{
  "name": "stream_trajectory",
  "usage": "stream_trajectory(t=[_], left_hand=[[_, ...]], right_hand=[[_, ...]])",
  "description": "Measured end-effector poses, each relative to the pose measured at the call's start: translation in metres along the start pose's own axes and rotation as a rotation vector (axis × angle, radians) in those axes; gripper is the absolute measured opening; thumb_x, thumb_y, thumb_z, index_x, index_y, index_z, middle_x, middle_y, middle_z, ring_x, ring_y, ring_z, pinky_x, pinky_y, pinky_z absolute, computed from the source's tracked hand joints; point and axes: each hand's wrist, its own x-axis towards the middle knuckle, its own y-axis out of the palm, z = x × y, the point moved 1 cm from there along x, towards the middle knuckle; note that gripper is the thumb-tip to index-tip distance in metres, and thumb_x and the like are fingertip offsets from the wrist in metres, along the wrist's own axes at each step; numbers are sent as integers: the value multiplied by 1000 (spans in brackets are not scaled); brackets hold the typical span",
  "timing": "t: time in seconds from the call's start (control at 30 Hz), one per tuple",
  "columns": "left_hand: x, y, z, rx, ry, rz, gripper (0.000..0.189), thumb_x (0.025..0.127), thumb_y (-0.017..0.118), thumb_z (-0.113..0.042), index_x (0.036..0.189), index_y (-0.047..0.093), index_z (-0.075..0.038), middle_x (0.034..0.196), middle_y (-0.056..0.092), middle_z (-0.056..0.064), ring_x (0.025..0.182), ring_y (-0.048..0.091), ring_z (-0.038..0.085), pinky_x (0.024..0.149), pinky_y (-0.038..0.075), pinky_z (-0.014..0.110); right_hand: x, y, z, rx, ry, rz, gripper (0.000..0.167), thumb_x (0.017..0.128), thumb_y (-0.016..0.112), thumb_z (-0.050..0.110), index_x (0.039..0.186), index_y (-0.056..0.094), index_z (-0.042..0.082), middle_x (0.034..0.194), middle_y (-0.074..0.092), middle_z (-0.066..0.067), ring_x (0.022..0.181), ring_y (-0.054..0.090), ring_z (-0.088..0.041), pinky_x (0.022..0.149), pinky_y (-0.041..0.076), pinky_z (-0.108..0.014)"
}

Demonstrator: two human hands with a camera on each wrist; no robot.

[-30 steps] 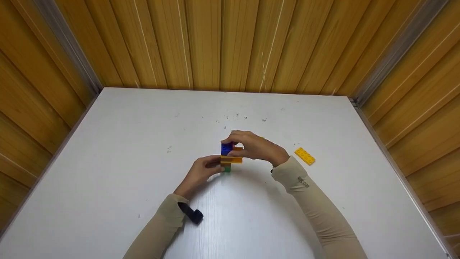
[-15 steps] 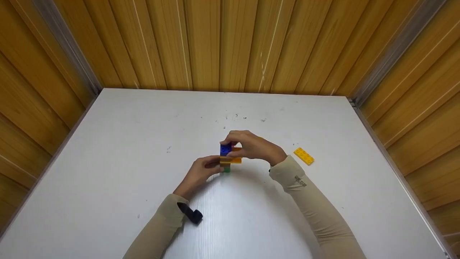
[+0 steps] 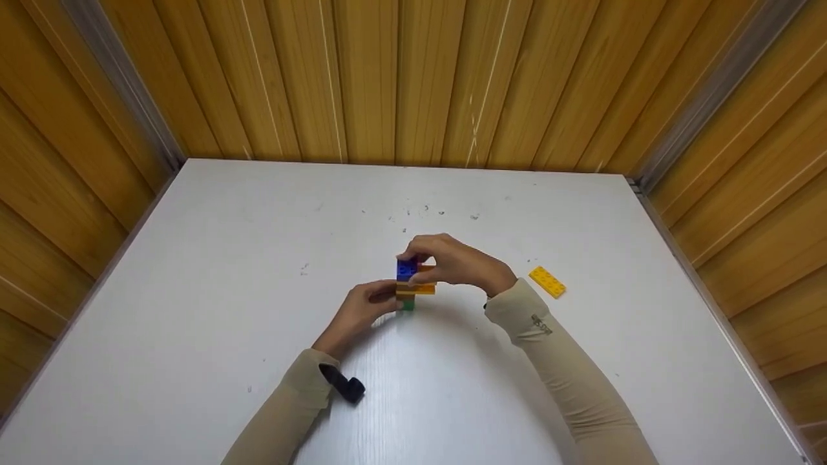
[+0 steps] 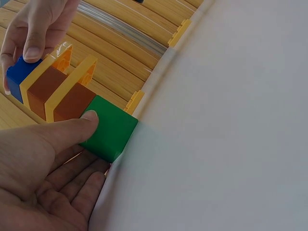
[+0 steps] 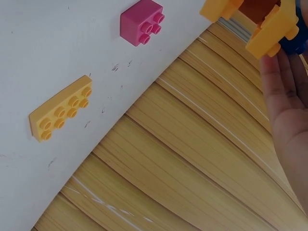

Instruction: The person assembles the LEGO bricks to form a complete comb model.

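Observation:
A stack of toy building bricks stands upright mid-table. In the left wrist view it runs from a green brick (image 4: 113,127) at the base through a brown brick (image 4: 72,105), a yellow plate (image 4: 67,90), another brown brick (image 4: 45,87) and a second yellow plate (image 4: 37,73) to a blue brick (image 4: 15,79) on top. Both yellow plates jut out to one side. My left hand (image 3: 360,311) grips the stack low down, its thumb on the green brick. The right hand (image 3: 460,263) pinches the blue brick between thumb and fingers, partly covering it.
On the white table (image 3: 258,219), a loose yellow plate (image 3: 547,282) lies right of my right hand. A pink brick (image 5: 134,24) shows in the right wrist view. Another yellow piece (image 4: 134,102) appears beyond the green brick. Wood-pattern walls (image 3: 413,84) border the table.

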Motion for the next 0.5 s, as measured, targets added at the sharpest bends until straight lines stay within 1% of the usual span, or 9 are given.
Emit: stream_trajectory(t=[0.07,0.2,0.33,0.43,0.5], left_hand=[[0,0,0,-9,-5,2,43,89,68,-18,131,59,-13,130,63,5,120,59,21,106,45,38],[-1,2,0,-19,21,12,43,90,67,-17,132,58,-11,130,62,7,121,59,23,106,45,39],[-1,2,0,-6,28,10,43,91,66,-16,132,58,-10,130,62,9,120,60,24,105,46,40],[-1,1,1,1,3,3,43,90,67,-17,132,58,-12,129,63,7,119,60,22,105,46,39],[-1,1,1,5,-15,-3,44,89,68,-18,132,59,-13,129,63,6,119,60,21,106,45,39]], right_hand=[[0,-1,0,4,0,11,34,85,72,11,116,61,3,117,64,-9,106,64,-22,93,54,-33],[0,-4,-1,6,-14,28,37,84,74,13,117,62,2,118,65,-11,107,64,-23,94,54,-39],[-1,-8,-3,-1,-21,51,43,84,74,22,122,63,6,116,66,-8,106,63,-21,94,53,-39],[-1,-10,-4,-14,-22,65,44,86,72,27,125,62,9,116,66,-5,106,62,-18,94,53,-37],[-2,-11,-5,-17,-16,59,44,88,70,30,127,62,11,119,65,-3,108,61,-18,95,53,-38]])
